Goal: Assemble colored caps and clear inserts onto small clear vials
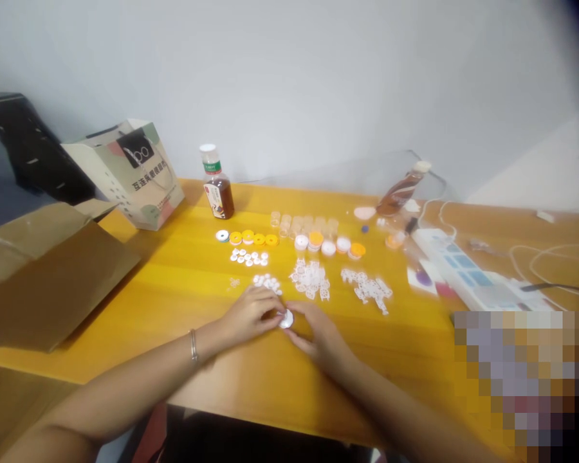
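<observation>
A small white round disc (285,319) is held between my two hands, above the near middle of the table. My left hand (255,313) pinches it from the left with thumb and fingertips. From the right, my right hand (321,334) curls thumb and index finger around its edge. Just beyond my left hand lies a cluster of small white round pieces (267,281), partly hidden by the fingers. Flat white lattice-like plastic pieces (311,279) form one pile, with a second pile of similar pieces (368,288) to the right. Small white discs (249,258) sit in rows farther back.
Yellow and white rings (248,237), white and orange lids (328,247) and clear small cups (306,225) line the back. A brown-liquid bottle (219,190), paper bag (135,173) and cardboard box (53,276) stand left. A leaning bottle (400,191), power strip (463,270) and cables occupy the right.
</observation>
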`<state>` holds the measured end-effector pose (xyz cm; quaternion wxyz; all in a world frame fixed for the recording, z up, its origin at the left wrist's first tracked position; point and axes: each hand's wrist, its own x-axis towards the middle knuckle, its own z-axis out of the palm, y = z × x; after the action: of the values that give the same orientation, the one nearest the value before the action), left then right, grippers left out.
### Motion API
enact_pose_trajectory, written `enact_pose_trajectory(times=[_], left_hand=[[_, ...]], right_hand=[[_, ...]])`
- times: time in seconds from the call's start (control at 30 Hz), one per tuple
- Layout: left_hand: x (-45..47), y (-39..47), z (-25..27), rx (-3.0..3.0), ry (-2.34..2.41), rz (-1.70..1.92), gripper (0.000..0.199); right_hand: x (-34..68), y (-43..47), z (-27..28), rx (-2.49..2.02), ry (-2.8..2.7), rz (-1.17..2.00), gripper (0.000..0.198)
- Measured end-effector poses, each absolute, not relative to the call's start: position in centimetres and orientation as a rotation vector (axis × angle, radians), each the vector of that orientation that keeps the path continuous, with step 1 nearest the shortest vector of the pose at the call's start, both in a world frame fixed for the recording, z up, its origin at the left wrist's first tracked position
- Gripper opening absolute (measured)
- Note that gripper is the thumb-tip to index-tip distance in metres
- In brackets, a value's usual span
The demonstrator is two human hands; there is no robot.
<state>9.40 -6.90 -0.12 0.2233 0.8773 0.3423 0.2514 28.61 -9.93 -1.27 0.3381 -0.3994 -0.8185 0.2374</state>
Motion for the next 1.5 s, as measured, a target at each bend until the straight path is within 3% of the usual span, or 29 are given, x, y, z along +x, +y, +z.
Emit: enact_pose_trajectory(times=[0.37,1.5], left_hand=[[9.15,-6.79,0.11,2.38,0.955,0.735,0.014],[9.74,-7.1,0.43,2.415,0.94,0.668,0.013]], right_hand=[[28.84,-9.77,-1.99,-1.109,-2.111,0.591,0.024],[28.85,-9.81,-1.75,-1.108,-2.144,0.557,0.021]])
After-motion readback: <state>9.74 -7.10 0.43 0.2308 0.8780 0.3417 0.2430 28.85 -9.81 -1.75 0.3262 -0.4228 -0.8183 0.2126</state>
